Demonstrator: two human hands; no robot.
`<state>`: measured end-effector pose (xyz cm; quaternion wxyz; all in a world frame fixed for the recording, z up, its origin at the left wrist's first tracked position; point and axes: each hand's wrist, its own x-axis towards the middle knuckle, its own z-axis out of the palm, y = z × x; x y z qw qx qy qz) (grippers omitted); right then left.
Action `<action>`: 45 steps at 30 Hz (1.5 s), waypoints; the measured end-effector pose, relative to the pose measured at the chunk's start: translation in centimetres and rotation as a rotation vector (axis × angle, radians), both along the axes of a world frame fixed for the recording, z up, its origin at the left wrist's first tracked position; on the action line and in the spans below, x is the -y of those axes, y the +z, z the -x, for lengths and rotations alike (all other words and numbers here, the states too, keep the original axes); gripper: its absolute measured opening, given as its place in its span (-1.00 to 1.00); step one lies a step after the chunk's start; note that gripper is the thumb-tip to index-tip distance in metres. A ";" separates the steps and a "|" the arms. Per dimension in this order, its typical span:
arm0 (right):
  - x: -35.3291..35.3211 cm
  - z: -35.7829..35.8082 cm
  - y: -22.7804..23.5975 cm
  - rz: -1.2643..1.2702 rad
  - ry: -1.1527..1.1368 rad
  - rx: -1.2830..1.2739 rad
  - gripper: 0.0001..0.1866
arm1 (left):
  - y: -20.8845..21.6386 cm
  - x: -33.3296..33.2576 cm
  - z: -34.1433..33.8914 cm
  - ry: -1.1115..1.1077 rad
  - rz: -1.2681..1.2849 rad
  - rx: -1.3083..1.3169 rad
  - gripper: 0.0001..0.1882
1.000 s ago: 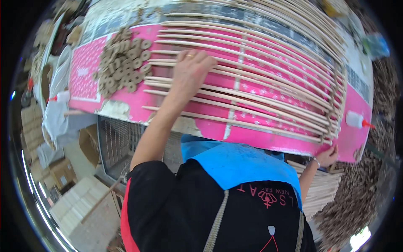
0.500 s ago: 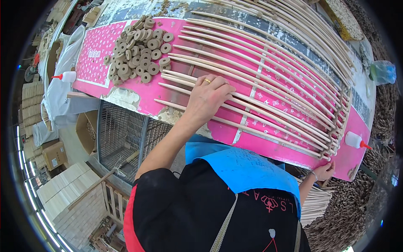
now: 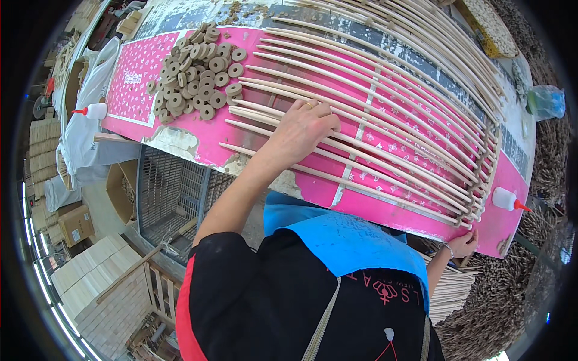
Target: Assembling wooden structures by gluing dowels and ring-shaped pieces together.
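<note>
My L hand (image 3: pixel 306 129) curls over pale rods (image 3: pixel 391 163) on the pink tabletop (image 3: pixel 319 186); R hand (image 3: pixel 462 244) at its edge nr the rods. Can't tell if either grips. Pinkish lettering (image 3: pixel 385 292) on my black shirt (image 3: pixel 265 301), white print (image 3: pixel 133 78) on tabletop.

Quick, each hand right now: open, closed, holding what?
Left hand: bent over the sticks; can't tell if it's closed on any.
Right hand: at the table edge; can't tell whether it's holding anything.
</note>
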<state>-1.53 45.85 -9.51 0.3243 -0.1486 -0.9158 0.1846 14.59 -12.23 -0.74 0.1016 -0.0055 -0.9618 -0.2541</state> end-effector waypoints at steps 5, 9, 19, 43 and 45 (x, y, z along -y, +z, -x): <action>0.3 0.0 0.1 0.058 -0.002 -0.013 -0.70 | -0.1 -0.2 0.4 0.017 0.031 -0.047 -0.89; -0.2 0.1 -0.3 0.050 0.009 -0.003 -0.70 | 0.2 -0.6 0.0 0.072 -0.027 -0.097 -0.84; 0.1 0.1 0.0 0.063 0.007 0.000 -0.71 | 0.4 -1.2 -4.6 0.229 0.120 -0.156 -0.75; -0.1 0.3 -0.1 0.061 0.011 -0.014 -0.74 | 0.6 -1.1 -4.1 0.226 0.216 -0.164 -0.83; -0.1 0.4 -0.3 0.077 0.007 -0.008 -0.74 | 0.4 -0.9 -4.0 0.213 0.238 -0.164 -0.81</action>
